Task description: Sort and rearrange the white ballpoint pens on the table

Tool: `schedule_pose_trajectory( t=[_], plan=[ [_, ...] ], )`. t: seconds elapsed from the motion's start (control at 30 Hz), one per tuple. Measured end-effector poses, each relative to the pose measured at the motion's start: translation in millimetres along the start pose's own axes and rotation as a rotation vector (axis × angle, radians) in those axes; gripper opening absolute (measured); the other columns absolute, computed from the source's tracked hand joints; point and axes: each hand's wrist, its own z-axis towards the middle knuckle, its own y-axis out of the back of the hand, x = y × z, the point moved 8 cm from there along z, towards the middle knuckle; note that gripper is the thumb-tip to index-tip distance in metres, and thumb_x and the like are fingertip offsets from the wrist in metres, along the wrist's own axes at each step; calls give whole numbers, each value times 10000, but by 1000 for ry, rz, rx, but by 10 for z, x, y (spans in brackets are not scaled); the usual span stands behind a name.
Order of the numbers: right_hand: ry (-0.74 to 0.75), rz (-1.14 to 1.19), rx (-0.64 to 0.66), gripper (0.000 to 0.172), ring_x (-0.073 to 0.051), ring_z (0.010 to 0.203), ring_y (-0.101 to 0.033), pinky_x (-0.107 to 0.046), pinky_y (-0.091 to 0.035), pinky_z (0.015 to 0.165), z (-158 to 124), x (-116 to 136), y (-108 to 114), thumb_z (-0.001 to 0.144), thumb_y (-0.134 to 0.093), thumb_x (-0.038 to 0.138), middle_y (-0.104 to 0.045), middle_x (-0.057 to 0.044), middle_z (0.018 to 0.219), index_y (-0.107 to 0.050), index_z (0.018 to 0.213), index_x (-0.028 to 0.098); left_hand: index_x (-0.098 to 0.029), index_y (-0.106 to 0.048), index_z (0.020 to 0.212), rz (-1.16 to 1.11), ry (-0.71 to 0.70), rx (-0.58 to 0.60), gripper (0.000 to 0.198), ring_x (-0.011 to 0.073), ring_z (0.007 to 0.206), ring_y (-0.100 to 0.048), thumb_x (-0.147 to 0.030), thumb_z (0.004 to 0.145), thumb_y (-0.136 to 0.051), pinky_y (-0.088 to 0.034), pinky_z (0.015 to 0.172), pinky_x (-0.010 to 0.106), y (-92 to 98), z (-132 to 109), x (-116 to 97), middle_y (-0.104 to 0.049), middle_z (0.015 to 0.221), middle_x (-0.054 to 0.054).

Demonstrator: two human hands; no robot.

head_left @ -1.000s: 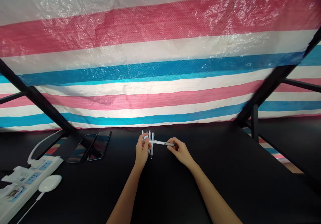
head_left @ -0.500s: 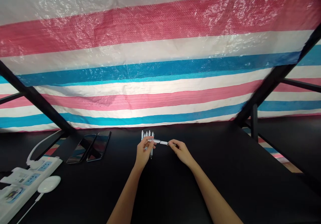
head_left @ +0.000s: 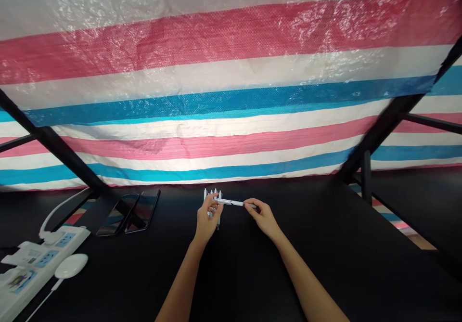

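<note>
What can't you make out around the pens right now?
Head view only:
Left hand hides the white pens' middles, so their count is unclear.
Right hand hides the crosswise pen's end.
Pen markings are too small.
Power strip is cut off by the lower left edge.

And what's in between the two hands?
In the head view, one white pen lies across the gap, gripped at one end by the left hand and at the other by the right hand.
</note>
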Motion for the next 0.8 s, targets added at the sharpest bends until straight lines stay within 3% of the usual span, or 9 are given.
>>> schedule_pose_trajectory(
  t=[0.13, 0.3, 0.53, 0.73, 0.8],
  plan=[
    [-3, 3, -1, 321, -112, 515, -411, -232, -319, 474, 2, -5, -4, 798, -529, 445, -549, -11, 640, -665, 843, 157, -189, -611, 934, 4, 14, 22, 234, 156, 681, -633, -365, 794, -546, -484, 645, 257, -25, 4, 18, -673, 752, 44],
    [-8, 0, -2, 326, -127, 550, -457, -239, -346, 490, -4, -19, -13, 793, -533, 450, -589, -32, 689, -667, 827, 155, -185, -586, 846, 8, 58, 25, 195, 125, 560, -593, -362, 812, -508, -483, 595, 242, -28, 3, 41, -612, 599, -7],
    [-2, -16, -14, 344, -147, 594, -504, -246, -372, 514, 0, -32, 21, 813, -502, 461, -613, -43, 716, -664, 796, 159, -189, -581, 778, 67, 66, 37, 178, 116, 520, -567, -360, 780, -530, -446, 560, 222, -31, -3, -6, -566, 540, -33],
    [55, -50, 24, 313, -160, 655, -528, -260, -400, 582, -18, 68, -16, 823, -503, 440, -623, -45, 758, -658, 785, 171, -186, -473, 524, 118, 33, 8, 380, 83, 421, -421, -401, 837, -452, -342, 480, 204, 3, -18, 2, -455, 456, -40],
    [50, -35, 33, 312, -155, 638, -521, -258, -397, 567, -21, 66, -26, 818, -509, 444, -617, -44, 753, -657, 789, 171, -187, -501, 541, 90, 50, -14, 377, 86, 413, -417, -417, 836, -454, -346, 472, 205, 21, -18, 28, -451, 449, -40]
  ],
)
